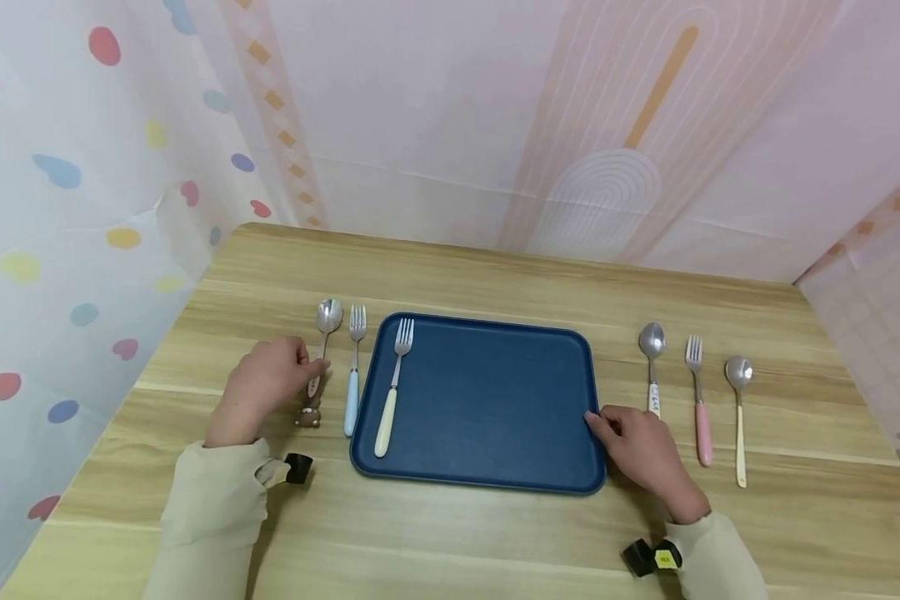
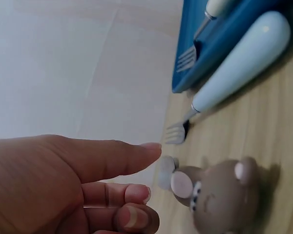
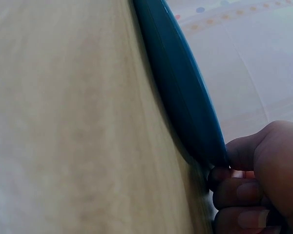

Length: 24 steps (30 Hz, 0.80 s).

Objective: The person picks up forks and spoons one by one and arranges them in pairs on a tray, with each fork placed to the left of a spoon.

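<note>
Wood-grain table (image 1: 457, 533); blue tray (image 1: 495, 408) on it, right rim pinched by right hand (image 1: 637, 446). Left hand (image 1: 266, 379), thumb and fingers parted, grasps nothing, near bear-handled spoon (image 1: 313, 388) left of tray. Probably reaching for that spoon; next move calls for a pinch. White-handled spoon (image 1: 653, 393): lower end hidden.

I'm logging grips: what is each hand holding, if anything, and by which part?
The right hand pinches the blue tray by its right-side rim. The left hand appears to hold nothing, near the bear-handled spoon.
</note>
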Available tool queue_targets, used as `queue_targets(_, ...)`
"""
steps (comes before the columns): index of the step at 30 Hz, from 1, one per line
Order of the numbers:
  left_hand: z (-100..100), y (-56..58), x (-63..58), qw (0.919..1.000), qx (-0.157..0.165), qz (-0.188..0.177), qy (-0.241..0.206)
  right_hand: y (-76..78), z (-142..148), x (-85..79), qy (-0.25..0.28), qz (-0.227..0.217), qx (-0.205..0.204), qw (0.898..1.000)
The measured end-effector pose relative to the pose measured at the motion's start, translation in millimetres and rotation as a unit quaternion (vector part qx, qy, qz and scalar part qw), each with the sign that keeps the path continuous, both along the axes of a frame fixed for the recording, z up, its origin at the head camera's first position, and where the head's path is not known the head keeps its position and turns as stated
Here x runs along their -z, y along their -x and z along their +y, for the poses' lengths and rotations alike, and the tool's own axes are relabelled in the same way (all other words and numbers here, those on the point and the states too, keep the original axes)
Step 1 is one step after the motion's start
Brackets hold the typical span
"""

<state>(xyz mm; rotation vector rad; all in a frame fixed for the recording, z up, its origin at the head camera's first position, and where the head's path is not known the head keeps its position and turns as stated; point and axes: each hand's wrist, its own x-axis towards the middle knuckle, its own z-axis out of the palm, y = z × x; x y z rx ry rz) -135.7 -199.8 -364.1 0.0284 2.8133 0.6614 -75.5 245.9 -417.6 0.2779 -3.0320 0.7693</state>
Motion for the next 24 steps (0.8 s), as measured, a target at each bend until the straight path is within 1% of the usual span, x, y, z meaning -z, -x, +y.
queue_targets(5,-3.3,3.1,6.2,0.9999,0.001,-0.008,0.006,0.2,0.6,-0.7,0.002,-0.003,0.001,1.0)
queue_targets(14,-1.0,5.8,13.0,0.9994,0.006,-0.031,0.014,0.9,1.2,2.4,-0.001,0.0,-0.001,1.0)
queue_targets(20,-1.5,6.6,15.6,0.9996,0.006,-0.029,0.004,0.7,0.7,1.2,-0.001,0.002,0.001,1.0)
queue_targets(24,-1.7,7.3,18.0,0.9997,0.012,-0.02,-0.003,-0.1,-0.3,0.1,0.0,0.002,0.0,1.0)
